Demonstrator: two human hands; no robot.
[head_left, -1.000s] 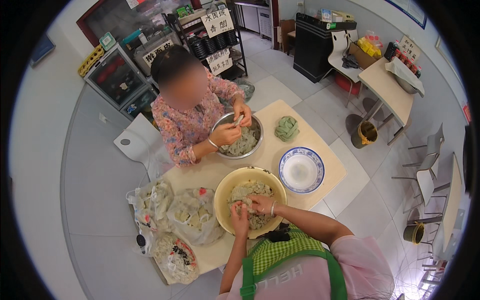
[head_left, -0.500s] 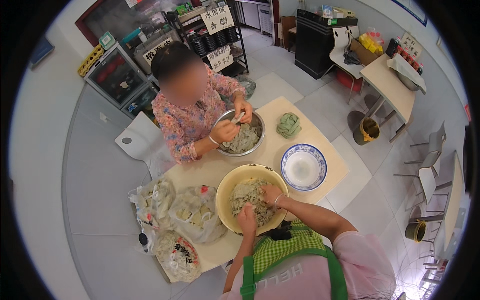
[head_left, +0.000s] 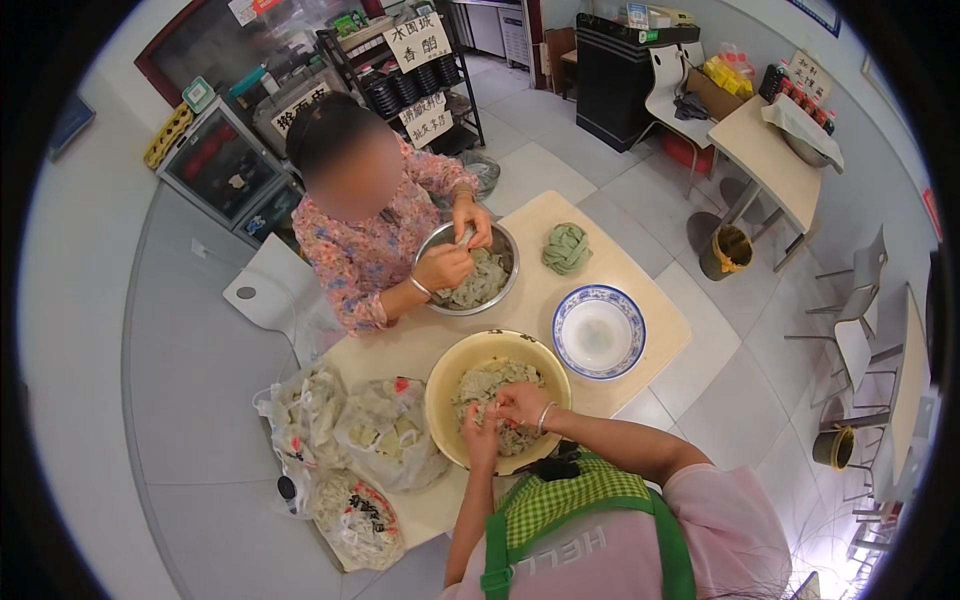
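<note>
The two hands have come together since half a second ago, when they were apart. Now the left hand [head_left: 481,438] and the right hand [head_left: 523,403] meet with bent fingers above the pale green chopped mixture [head_left: 505,374]; whether they pinch a piece, I cannot tell. This mixture lies in the yellow enamel basin [head_left: 439,401], at the near edge of the desk [head_left: 650,290]. The blue-rimmed bowl [head_left: 598,332] remains beside it, towards the right corner.

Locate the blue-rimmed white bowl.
The blue-rimmed white bowl sits right of centre in the head view, on the table, up and right of the yellow basin, below the green bundle.
</note>
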